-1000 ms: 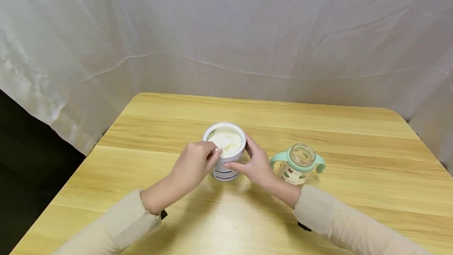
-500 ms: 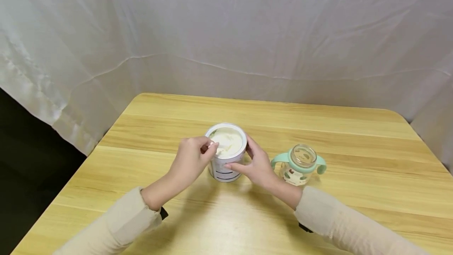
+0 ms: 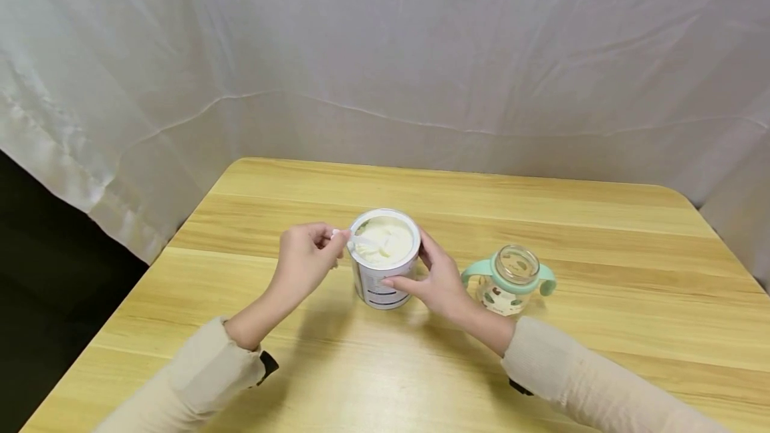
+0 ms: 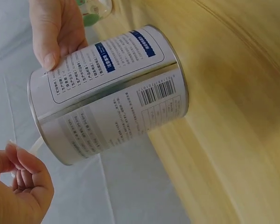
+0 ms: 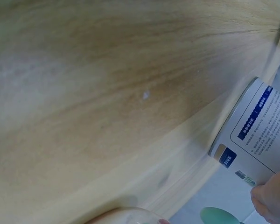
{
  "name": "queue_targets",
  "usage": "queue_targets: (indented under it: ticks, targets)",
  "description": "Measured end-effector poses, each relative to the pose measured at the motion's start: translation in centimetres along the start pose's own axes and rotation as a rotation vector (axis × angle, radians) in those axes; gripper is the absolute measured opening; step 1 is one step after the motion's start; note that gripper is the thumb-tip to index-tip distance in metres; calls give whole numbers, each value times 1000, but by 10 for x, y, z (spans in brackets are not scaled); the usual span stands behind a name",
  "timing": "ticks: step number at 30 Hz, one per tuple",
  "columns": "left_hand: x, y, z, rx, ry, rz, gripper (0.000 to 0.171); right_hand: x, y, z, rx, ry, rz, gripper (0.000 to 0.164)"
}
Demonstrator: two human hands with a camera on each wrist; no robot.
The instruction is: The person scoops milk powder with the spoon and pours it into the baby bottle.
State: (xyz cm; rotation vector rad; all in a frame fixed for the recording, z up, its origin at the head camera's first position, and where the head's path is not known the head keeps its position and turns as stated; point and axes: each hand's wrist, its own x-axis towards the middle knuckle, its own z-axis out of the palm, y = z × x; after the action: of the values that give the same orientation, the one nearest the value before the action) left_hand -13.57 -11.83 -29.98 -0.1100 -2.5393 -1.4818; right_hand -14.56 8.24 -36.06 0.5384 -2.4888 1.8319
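Scoop (image 3: 367,241), pinched by the fingers of our left hand (image 3: 303,258), reaches just right of them over powder (image 3: 391,229) in the can (image 3: 380,287) our right hand's (image 3: 438,280) fingers grip, and we've just drawn the left outward, so scooping seems under way.

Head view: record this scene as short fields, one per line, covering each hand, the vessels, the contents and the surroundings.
Left hand: pinches a slim, translucent white scoop reaching over the can's mouth; its far end is unclear
Right hand: holds the side of a white cylindrical printed can
Can top: open
Contents: pale cream powder
Other vessel: transparent round bottle with two mint-green handles, upright, uncapped, right of the can, apart from it
Surface: yellow wood-grain table
Backdrop: pale draped fabric
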Motion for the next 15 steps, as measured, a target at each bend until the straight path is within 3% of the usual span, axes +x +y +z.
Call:
queue_targets:
  ticks: [6, 15]
  targets:
    - [3, -6, -4, -52, 21, -70, 22, 0, 1, -1, 2, -3, -22, 93]
    - [1, -3, 3, -2, 39, 9, 20, 1, 4, 0, 1, -8, -39, 91]
